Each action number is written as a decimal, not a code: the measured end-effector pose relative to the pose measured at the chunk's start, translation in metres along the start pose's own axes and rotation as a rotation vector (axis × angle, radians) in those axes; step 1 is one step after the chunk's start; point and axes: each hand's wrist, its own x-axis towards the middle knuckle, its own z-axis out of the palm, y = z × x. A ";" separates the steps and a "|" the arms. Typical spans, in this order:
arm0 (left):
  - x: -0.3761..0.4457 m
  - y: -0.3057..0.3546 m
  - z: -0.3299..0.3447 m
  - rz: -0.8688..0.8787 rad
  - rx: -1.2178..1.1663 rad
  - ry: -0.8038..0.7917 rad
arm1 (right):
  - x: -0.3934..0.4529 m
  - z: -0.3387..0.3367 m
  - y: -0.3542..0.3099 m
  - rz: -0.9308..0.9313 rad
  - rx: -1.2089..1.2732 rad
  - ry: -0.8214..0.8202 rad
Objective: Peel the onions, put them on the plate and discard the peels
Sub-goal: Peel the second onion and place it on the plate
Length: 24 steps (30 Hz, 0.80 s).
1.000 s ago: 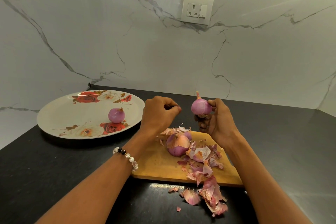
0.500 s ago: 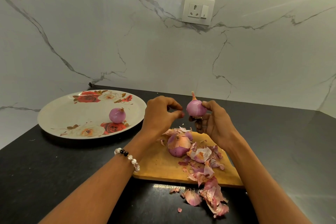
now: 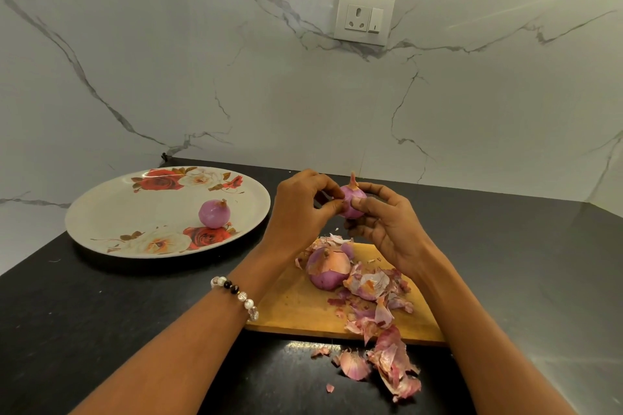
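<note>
Both hands have come together on the small onion (image 3: pixel 350 204), which is held in the air above the far end of the cutting board (image 3: pixel 303 307); a second ago the left hand (image 3: pixel 300 212) hung clear of it to the left with its fingers curled on nothing, and now its fingertips are closed in a narrow grip at the onion's left side, apparently pinching a bit of skin, though the exact contact is partly hidden. The right hand (image 3: pixel 384 229) wraps the onion from the right and below, thumb laid across its front, and has brought it a little left and nearer since then. The onion looks mostly bare and purple with its dry tip pointing up, so this is probably the last of its skin being picked off before it goes to the plate. On the flowered plate (image 3: pixel 111 212), at the left of the counter (image 3: pixel 101 313), one peeled onion (image 3: pixel 214 213) already sits, untouched over the last second. On the board, below the hands, a larger onion (image 3: pixel 327 268) lies with papery skin partly on it, so at least that one remains to be peeled. Loose peels (image 3: pixel 381 323) are heaped on the right half of the board and spill over its near edge onto the counter; none has been discarded yet.
</note>
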 end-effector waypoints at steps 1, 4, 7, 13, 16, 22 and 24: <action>0.000 -0.001 0.000 0.013 0.007 -0.004 | 0.000 0.000 0.000 0.001 0.008 0.002; -0.001 -0.003 0.001 0.035 0.033 -0.036 | 0.000 0.000 0.001 0.004 0.024 0.008; -0.001 -0.004 0.002 0.028 0.070 -0.047 | 0.001 0.001 0.002 0.004 0.023 0.015; 0.000 -0.007 0.001 -0.061 0.067 -0.121 | -0.001 0.000 0.004 0.021 -0.018 0.015; 0.000 -0.006 0.000 -0.083 0.101 -0.187 | -0.002 0.001 0.004 0.025 -0.027 0.014; -0.001 -0.005 0.003 -0.049 0.214 -0.278 | -0.004 0.001 0.004 0.052 -0.033 0.026; -0.001 -0.005 0.004 -0.024 0.259 -0.293 | -0.004 0.002 0.005 0.059 -0.055 0.030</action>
